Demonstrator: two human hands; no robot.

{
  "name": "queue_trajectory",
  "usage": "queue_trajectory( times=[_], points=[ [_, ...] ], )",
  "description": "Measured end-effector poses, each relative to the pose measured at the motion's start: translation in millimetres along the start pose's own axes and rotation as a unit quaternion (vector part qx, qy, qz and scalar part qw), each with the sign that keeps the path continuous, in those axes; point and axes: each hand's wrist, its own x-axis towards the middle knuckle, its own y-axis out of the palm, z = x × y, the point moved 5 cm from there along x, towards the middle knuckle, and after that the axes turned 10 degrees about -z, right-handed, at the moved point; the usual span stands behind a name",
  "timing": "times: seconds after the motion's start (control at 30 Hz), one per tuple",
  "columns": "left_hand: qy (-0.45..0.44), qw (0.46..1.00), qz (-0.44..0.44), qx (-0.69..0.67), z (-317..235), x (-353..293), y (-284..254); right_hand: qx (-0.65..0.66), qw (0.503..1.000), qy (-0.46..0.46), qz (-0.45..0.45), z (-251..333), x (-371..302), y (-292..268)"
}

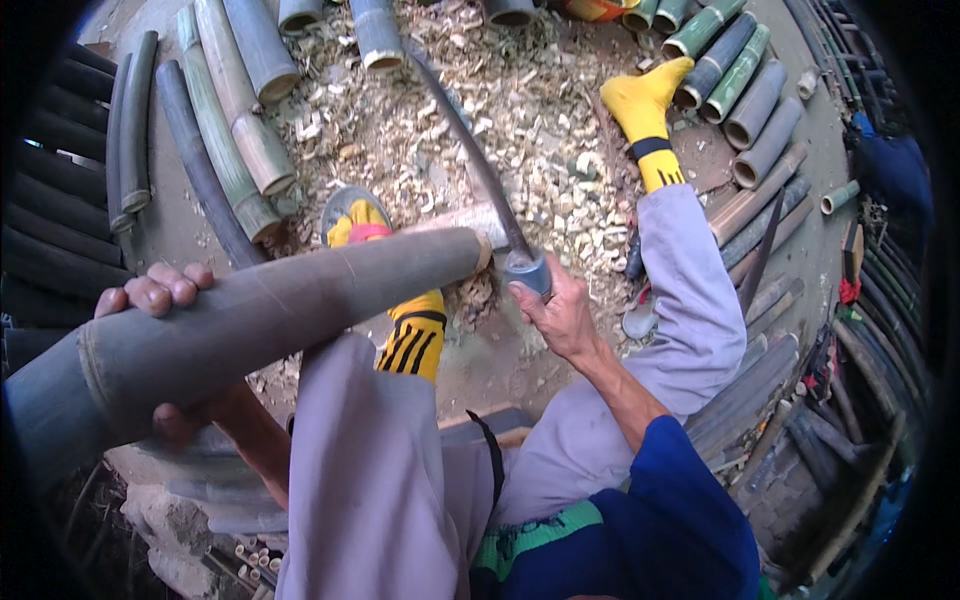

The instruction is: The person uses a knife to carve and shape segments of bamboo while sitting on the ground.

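Note:
A thick grey bamboo pole [290, 300] slants across my lap from the lower left, its cut end pointing right. My left hand [160, 290] is wrapped round it, fingertips over the top edge and the thumb below. In my right hand [565, 312] is a machete, gripped by its short blue-grey handle [530, 275]. Its long dark blade [465, 130] points up and away, just beyond the pole's cut end. Behind that end, a pale length of wood or bamboo [465, 220] lies on the ground, partly hidden.
Wood chips [550, 150] cover the ground between my feet, which wear yellow socks [640, 105]. Cut bamboo lengths [235, 120] lie at the far left, and more bamboo pieces [740, 90] line the right. Dark poles [60, 190] are stacked at the left edge.

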Motion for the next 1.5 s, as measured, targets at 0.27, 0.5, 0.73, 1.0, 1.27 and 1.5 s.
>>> queue_trajectory(
  times=[0.27, 0.5, 0.73, 1.0, 1.27, 1.5],
  points=[
    [-0.026, 0.997, 0.055, -0.039, -4.1, 8.5, 21.3, -0.089, 0.991, 0.041, 0.09, -44.8, 16.0, 12.8],
    [-0.031, 0.913, -0.372, 0.165, -4.9, -19.6, 27.8, -0.04, 0.989, -0.126, -0.07, 26.6, -19.8, -2.0],
    [-0.017, 0.898, -0.402, 0.18, -10.2, -23.8, 49.5, -0.053, 0.997, 0.03, -0.047, -42.1, -10.1, 22.0],
    [-0.052, 0.869, -0.438, 0.225, -4.7, -29.7, 49.9, 0.012, 0.977, -0.161, -0.139, 15.1, -20.4, 8.9],
    [-0.061, 0.878, -0.421, 0.218, -6.2, -31.8, 67.0, 0.006, 0.998, 0.021, -0.056, 3.8, -27.1, 15.6],
    [-0.082, 0.876, -0.421, 0.223, -4.9, -29.0, 75.9, -0.009, 0.995, 0.004, -0.095, -35.1, -11.2, 24.9]
  ],
)
